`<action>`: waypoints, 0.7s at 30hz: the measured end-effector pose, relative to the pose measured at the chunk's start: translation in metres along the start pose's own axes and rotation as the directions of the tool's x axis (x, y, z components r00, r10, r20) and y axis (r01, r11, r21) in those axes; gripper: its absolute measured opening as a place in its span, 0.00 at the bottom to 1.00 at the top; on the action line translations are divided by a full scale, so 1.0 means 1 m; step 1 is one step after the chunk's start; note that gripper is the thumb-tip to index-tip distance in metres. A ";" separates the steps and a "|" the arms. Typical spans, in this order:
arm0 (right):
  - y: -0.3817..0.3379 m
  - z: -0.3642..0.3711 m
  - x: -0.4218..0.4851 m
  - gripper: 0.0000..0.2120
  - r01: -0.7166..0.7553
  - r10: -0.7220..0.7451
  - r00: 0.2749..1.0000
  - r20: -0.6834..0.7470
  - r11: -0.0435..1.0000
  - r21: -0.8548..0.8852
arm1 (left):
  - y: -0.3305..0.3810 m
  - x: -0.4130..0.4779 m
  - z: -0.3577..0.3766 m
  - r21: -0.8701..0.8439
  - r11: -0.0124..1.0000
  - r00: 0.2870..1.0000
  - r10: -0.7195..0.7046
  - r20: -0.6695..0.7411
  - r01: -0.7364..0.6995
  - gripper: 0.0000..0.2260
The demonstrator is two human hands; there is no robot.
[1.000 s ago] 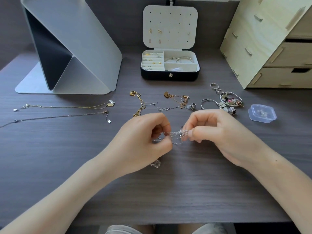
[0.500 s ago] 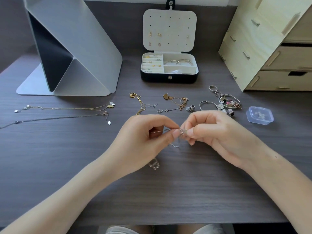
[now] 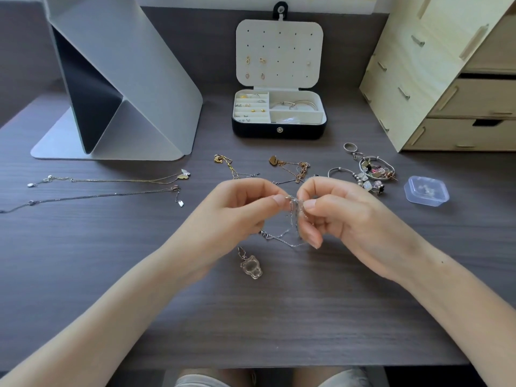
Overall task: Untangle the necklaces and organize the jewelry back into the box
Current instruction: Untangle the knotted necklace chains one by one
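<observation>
Chain knot [image 3: 293, 205] held up, strands dropping
Left hand [image 3: 237, 216] and right hand [image 3: 344, 216] each keep a pinched grip on it above the surface [image 3: 111, 275]; strands hang lower than a second ago, perhaps loosening.

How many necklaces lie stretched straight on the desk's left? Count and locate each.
2. The gold butterfly necklace lies farther back; the darker chain lies nearer, its end running off the left edge. None appears hidden.
</observation>
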State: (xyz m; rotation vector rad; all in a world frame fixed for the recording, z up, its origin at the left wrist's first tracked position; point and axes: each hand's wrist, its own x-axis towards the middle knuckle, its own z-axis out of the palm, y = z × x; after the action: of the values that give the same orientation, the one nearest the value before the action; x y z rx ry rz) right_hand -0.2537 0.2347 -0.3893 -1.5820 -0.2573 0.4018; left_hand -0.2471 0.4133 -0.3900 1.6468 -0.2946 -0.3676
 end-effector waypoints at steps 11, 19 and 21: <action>-0.003 0.004 -0.002 0.09 0.087 -0.091 0.996 -0.025 0.988 -0.124 | 0.002 -0.001 -0.001 -0.105 0.994 0.996 -0.024 0.083 0.032 0.03; -0.012 -0.010 -0.007 0.05 0.083 -0.078 0.995 0.056 0.992 -0.091 | -0.005 0.000 -0.007 0.115 0.978 0.985 0.170 0.031 -0.172 0.05; -0.015 -0.013 -0.008 0.03 0.084 -0.078 0.991 0.113 0.996 -0.043 | -0.005 -0.001 -0.006 0.261 0.927 0.955 0.291 -0.050 -0.269 0.04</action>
State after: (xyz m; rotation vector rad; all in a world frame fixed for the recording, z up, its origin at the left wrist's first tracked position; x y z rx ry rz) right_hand -0.2543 0.2208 -0.3734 -1.5922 -0.4179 0.4236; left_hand -0.2454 0.4194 -0.3943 1.8327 -0.5209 -0.0403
